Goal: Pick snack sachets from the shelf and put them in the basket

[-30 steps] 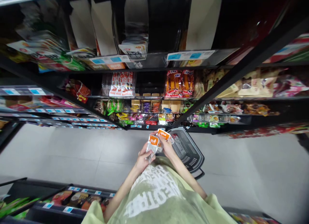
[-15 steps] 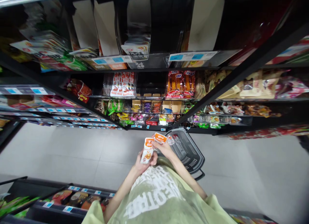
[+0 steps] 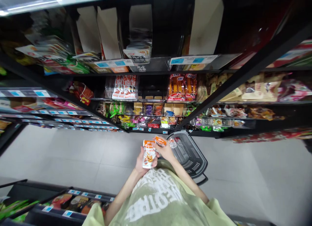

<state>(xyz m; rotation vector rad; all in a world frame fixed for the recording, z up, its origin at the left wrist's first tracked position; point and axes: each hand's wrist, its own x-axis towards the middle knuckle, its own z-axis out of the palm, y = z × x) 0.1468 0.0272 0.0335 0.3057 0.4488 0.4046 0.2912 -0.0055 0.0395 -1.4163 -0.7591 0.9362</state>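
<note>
My left hand (image 3: pixel 139 161) is closed round a white and orange snack packet (image 3: pixel 148 154), held upright with its printed face towards me. My right hand (image 3: pixel 166 151) grips a second packet (image 3: pixel 160 141) of the same kind, just to the right of and slightly above the first. Both hands are together in front of my chest, over my light green T-shirt (image 3: pixel 158 200). A dark shopping basket (image 3: pixel 195 161) hangs at my right forearm and holds a few small packets (image 3: pixel 174 142).
Black store shelves (image 3: pixel 151 100) full of snack packets run across the view ahead, with blue and white price tags (image 3: pixel 192 60) on their edges. Grey tiled floor (image 3: pixel 73 154) lies between them and me. Another low shelf (image 3: pixel 60 203) with goods is at the lower left.
The packet in my left hand has turned from a tilted, side-on pose to upright with its printed front facing me. My right hand's packet has shifted slightly left and down, staying close beside it.
</note>
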